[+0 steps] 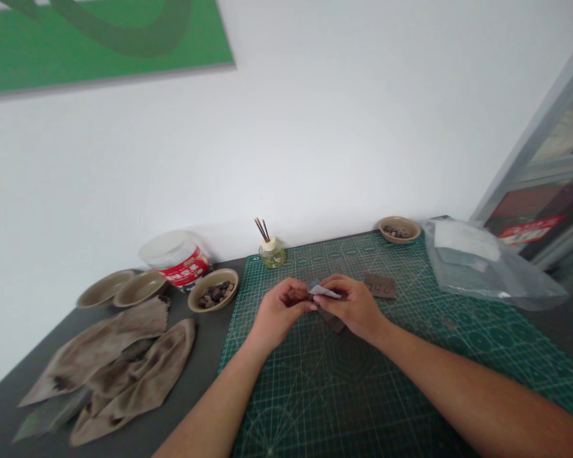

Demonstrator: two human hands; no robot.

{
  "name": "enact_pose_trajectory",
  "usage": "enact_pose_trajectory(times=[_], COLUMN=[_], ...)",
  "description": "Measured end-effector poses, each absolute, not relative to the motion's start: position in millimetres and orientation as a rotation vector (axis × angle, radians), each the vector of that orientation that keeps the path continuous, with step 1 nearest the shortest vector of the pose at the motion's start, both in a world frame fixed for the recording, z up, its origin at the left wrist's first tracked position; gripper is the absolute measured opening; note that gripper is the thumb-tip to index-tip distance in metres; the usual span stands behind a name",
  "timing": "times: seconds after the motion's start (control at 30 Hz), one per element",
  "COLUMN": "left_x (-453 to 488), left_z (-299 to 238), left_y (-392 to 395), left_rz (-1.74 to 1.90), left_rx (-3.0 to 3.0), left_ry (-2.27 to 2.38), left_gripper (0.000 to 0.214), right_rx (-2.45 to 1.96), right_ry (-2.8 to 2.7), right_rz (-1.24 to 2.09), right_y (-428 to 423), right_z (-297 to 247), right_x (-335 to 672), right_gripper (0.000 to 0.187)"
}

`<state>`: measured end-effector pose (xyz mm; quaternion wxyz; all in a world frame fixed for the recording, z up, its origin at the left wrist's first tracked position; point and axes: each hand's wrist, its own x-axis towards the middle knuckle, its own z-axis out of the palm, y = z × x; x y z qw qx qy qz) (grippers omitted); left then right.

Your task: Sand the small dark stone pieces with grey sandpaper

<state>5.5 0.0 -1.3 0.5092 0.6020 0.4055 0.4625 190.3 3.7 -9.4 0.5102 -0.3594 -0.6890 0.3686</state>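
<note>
Your left hand (281,310) and right hand (356,306) were both pinched onto a grey sheet (325,292). You looked midway: dark pieces lay in the near bowl (232,276) and the far bowl (413,229).

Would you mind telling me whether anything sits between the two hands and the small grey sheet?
Nothing visible does: the left hand and the right hand both grip the small grey sheet directly, above the green cutting mat. A brown patch lies apart, beyond the right hand.
</note>
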Motion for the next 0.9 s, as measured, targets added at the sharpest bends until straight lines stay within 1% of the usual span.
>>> enact_pose_trajectory(times=[0.3, 0.9], left_x=[6.2, 7.2], left_z=[-1.9, 4.3], left_y=[-0.9, -2.6], left_rz=[1.062, 1.096], left_rx=[1.391, 1.404], left_ry=[0.925, 0.998], left_gripper=[0.023, 0.019], right_rx=[-0.84, -0.848], right_ry=[-1.673, -1.718], right_rz=[0.855, 0.815], right_y=[3.4, 2.6], right_z=[-9.0, -6.2], right_x=[191.4, 192.6], right_gripper=[0.009, 0.008])
